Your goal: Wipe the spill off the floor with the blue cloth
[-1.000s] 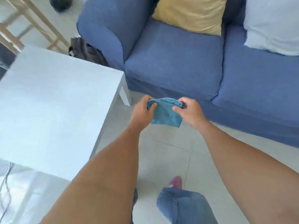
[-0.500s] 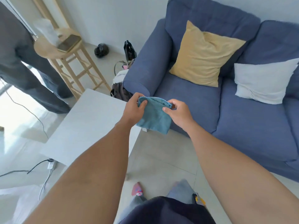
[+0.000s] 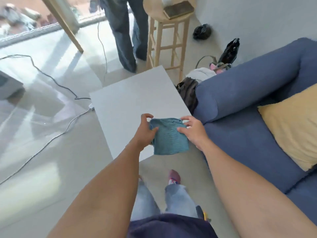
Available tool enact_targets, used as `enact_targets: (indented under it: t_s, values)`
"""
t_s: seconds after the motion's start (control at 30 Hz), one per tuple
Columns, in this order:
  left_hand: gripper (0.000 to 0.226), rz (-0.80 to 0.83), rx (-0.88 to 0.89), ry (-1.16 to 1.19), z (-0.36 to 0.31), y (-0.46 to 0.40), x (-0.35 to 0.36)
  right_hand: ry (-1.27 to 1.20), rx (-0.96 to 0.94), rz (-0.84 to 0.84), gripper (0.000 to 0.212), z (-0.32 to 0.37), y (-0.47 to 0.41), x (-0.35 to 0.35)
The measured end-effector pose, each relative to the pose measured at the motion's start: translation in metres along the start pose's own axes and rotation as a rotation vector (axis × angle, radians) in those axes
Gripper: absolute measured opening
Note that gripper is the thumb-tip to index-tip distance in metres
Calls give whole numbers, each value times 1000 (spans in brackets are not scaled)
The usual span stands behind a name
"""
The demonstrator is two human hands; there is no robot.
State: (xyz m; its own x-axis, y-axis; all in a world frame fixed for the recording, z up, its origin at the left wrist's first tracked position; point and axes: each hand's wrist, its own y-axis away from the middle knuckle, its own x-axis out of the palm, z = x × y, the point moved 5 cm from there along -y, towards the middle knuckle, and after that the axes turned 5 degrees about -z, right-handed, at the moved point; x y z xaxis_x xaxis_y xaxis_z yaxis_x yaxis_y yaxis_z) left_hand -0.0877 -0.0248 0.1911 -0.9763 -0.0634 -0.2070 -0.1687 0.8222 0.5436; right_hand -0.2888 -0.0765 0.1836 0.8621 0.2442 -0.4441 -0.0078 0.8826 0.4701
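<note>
Two cables trail over the pale floor, far left of the white counter; one ends at a small white plug just beside the counter's left edge. Beyond the counter's far end stands another person's pair of dark trouser legs, and just right of them a wooden stool with a flat dark object on its seat.

Left hand: curled closed on the left edge of the blue cloth, thumb on the near face, fingers behind. The cloth hangs folded, held up in the air in front of the counter's near right corner, well above the floor. Right hand: pinching the cloth's right edge, thumb on the near face, fingertips over the top corner.

Below the cloth, the wearer's jeans and one reddish shoe on the floor. No spill can be made out on the floor.

Right of the counter: bags heaped against the arm of a blue sofa; a yellow cushion lies on the sofa seat.
</note>
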Motion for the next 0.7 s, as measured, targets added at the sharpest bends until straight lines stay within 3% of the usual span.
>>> enact_targets:
  t_s: [0.1, 0.17, 0.23, 0.33, 0.5, 0.7]
  values:
    - [46, -134, -16, -14, 31, -18, -30, 83, -56, 147, 38, 6, -35, 44]
    - [38, -226, -18, -66, 59, -35, -44, 106, -74, 209, 38, 2, -56, 75]
    - [30, -258, -54, -107, 91, -54, -48, 122, -79, 234, 38, -9, -76, 102]
    - [36, -268, -122, -146, 142, -89, -45, 165, -71, 272, 39, -38, -107, 144]
    - [53, -286, -134, -182, 212, -150, -36, 228, -100, 276, 41, -88, -169, 202]
    - [52, -389, -103, -257, 256, -187, -33, 292, -142, 250, 42, -125, -206, 237]
